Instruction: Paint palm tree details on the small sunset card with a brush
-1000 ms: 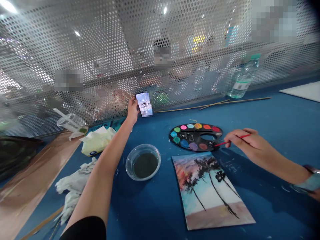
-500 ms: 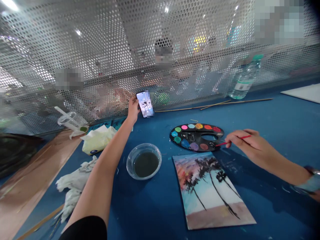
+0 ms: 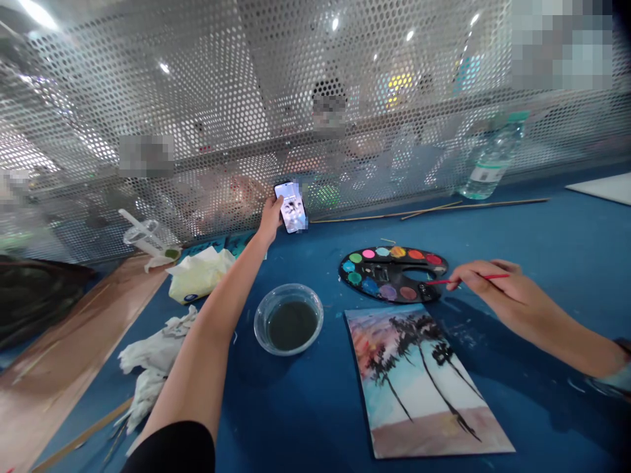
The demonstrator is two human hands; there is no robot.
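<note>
Stretched far forward, my left hand (image 3: 272, 217) grips a lit smartphone (image 3: 292, 209) by its left side, thumb over the screen edge, near the perforated metal panel. My right hand (image 3: 486, 284) pinches a red paintbrush (image 3: 446, 282), its tip in the black paint at the right end of an oval palette (image 3: 392, 269) with several colours. Just below the palette lies a canvas painting (image 3: 424, 387) of dark palm trees against a pink and blue sky. A clear plastic bowl of murky water (image 3: 289, 320) stands between my left forearm and the canvas.
A tissue pack (image 3: 201, 274), crumpled tissues (image 3: 152, 355) and a plastic cup with a straw (image 3: 148, 242) are at left. Thin sticks (image 3: 428, 209) lie along the perforated panel (image 3: 211, 85). A water bottle (image 3: 497, 157) leans there; a white board (image 3: 604, 188) lies far right.
The whole view has shifted slightly, so things sit a little further right. My left thumb now lies further over the phone's screen. The brush tip stays at the black paint, its handle tilted flatter.
</note>
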